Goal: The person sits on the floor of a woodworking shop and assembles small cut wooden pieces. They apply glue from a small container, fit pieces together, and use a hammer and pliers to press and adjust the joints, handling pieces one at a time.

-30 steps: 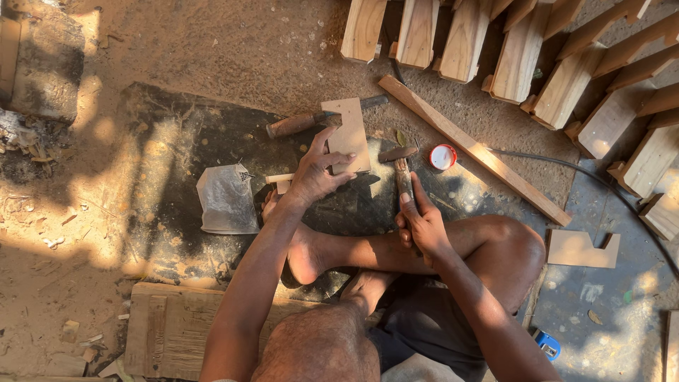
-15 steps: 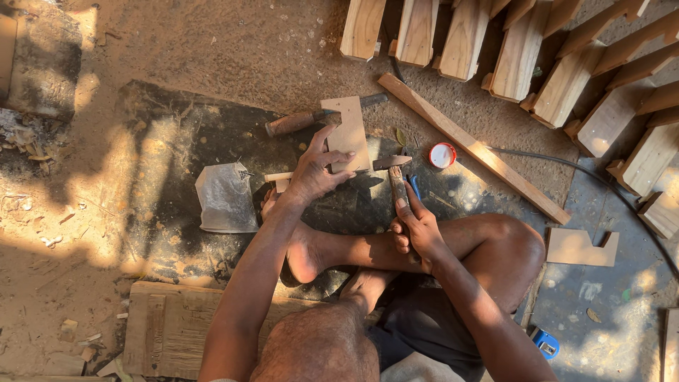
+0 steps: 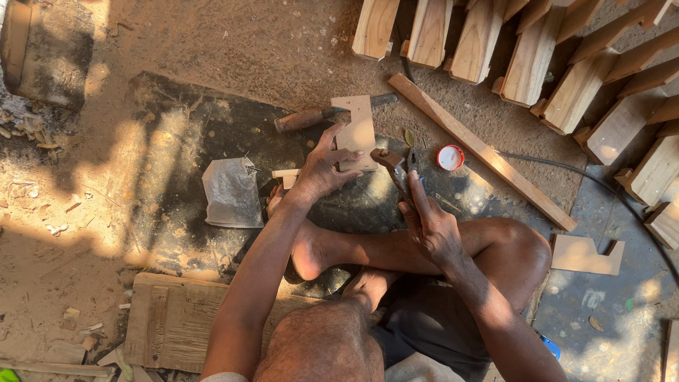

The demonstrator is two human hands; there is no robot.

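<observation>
My left hand (image 3: 320,168) presses a small flat notched wooden piece (image 3: 359,126) against the dark ground, fingers spread over its lower edge. In my right hand (image 3: 433,228) is a hammer (image 3: 396,167). The hammer's head sits just right of the piece's lower corner, close to my left fingertips. A short pale wood block (image 3: 286,174) lies under my left wrist. My bare feet and legs are folded below both hands.
A wooden-handled tool (image 3: 305,119) lies behind the piece. Nearby are a clear plastic bag (image 3: 230,192), a red-and-white lid (image 3: 450,157), a long wood strip (image 3: 488,154), rows of wooden blocks (image 3: 530,56), a notched offcut (image 3: 584,255), a black cable (image 3: 601,187) and a worn board (image 3: 170,322).
My right hand has shifted the hammer slightly left, so its head is closer to the wooden piece. My left hand stays on the piece.
</observation>
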